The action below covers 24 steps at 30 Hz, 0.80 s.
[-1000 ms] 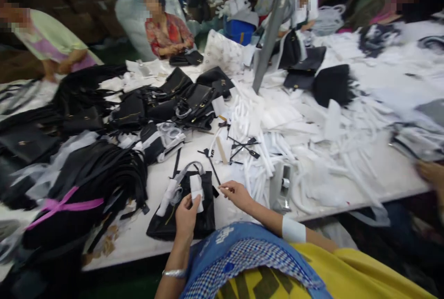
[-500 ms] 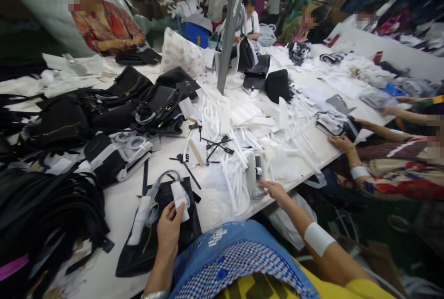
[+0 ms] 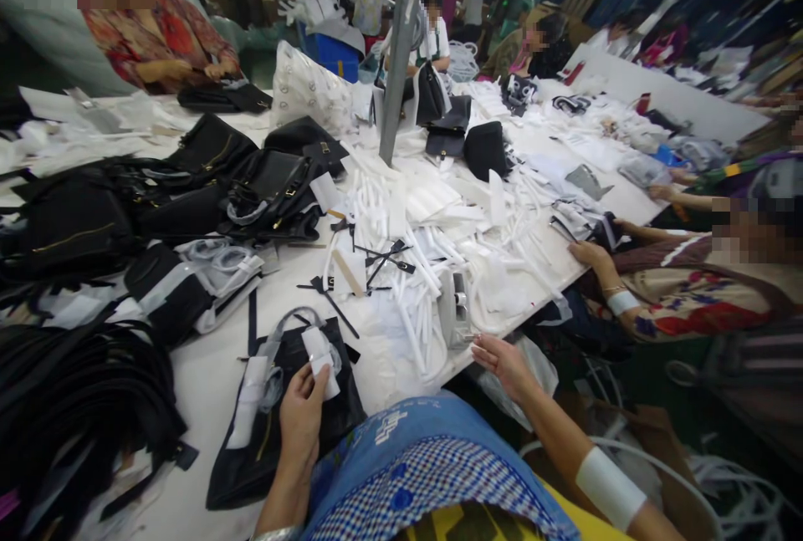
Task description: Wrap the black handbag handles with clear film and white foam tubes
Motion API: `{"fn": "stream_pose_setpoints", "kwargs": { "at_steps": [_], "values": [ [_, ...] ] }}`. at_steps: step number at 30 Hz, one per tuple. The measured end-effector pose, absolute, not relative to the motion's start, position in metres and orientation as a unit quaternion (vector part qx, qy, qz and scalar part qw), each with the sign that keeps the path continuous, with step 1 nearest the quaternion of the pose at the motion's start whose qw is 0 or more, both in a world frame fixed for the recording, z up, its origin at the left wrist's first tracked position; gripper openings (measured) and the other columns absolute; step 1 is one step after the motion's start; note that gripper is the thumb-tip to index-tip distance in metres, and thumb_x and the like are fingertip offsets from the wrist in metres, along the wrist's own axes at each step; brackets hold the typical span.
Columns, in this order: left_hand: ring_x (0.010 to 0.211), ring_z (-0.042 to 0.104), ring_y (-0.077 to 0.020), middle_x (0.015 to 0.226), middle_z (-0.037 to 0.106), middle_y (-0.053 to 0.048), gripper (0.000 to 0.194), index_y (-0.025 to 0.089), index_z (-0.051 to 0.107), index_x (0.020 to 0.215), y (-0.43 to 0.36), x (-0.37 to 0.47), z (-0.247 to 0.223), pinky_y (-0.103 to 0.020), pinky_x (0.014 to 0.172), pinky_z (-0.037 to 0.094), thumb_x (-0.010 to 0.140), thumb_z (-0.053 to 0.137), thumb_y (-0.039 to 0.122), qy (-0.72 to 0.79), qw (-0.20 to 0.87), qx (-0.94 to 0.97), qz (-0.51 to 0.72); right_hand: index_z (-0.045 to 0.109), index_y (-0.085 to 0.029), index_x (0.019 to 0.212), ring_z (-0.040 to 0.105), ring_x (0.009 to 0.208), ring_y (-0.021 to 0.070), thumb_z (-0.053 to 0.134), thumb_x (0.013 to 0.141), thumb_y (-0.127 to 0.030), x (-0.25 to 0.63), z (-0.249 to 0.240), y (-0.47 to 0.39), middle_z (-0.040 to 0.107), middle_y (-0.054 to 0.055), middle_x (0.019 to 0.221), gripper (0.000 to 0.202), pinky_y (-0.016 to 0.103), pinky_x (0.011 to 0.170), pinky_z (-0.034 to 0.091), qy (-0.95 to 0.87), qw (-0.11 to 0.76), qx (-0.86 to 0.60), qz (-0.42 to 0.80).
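A black handbag lies flat on the table in front of me, its handle wrapped in grey film. My left hand rests over the bag and pinches a white paper wrap between thumb and fingers. Another white wrapped piece lies along the bag's left side. At the table's edge stands a grey tape dispenser with a small roll in it. My right hand has its fingers close together at the dispenser's near end; anything between the fingertips is too small to make out.
White paper tubes and loose sheets heap up beyond the dispenser. Black straps with buckles lie nearby. Black bags and a pile of black straps cover the left. A metal post rises mid-table. A co-worker's hand works at right.
My right hand has drawn back slightly from the dispenser, toward me and to the right. My left hand keeps its hold on the white wrap. The view has shifted a little.
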<state>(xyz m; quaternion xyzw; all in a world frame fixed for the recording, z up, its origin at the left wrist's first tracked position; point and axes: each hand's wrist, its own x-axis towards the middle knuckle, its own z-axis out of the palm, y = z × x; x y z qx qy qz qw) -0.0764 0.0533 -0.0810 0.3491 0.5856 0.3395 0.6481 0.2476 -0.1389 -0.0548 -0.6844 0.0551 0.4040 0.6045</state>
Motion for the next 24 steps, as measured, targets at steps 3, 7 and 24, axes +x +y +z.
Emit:
{"fn": "stream_pose_setpoints", "kwargs": {
  "at_steps": [3, 7, 24],
  "values": [
    [0.102, 0.065, -0.0243, 0.106, 0.070, -0.011, 0.041, 0.017, 0.061, 0.109, 0.053, -0.077, -0.080, -0.046, 0.101, 0.042, 0.072, 0.073, 0.033, 0.584, 0.655, 0.340, 0.338, 0.066, -0.016, 0.082, 0.068, 0.072, 0.0164, 0.073, 0.069, -0.026, 0.236, -0.072, -0.145, 0.071, 0.006, 0.082, 0.018, 0.029, 0.076, 0.058, 0.069, 0.611, -0.684, 0.392],
    [0.102, 0.065, -0.0232, 0.107, 0.070, -0.011, 0.041, 0.017, 0.061, 0.108, 0.053, -0.078, -0.079, -0.044, 0.100, 0.044, 0.072, 0.073, 0.033, 0.582, 0.659, 0.331, 0.344, 0.063, -0.019, 0.077, 0.068, 0.070, 0.0194, 0.071, 0.071, -0.033, 0.233, -0.090, -0.143, 0.069, 0.008, 0.076, 0.017, 0.034, 0.075, 0.059, 0.034, 0.570, -0.735, 0.366],
    [0.094, 0.067, -0.0231, 0.104, 0.070, -0.016, 0.042, 0.012, 0.057, 0.106, 0.046, -0.076, -0.069, -0.033, 0.082, 0.054, 0.074, 0.071, 0.035, 0.535, 0.643, 0.374, 0.399, 0.048, -0.018, 0.130, 0.058, 0.057, 0.0123, 0.064, 0.076, -0.039, 0.112, -0.028, 0.004, 0.067, 0.000, 0.071, 0.060, 0.027, 0.062, 0.049, -0.408, 0.395, -0.583, 0.581]
  ]
}}
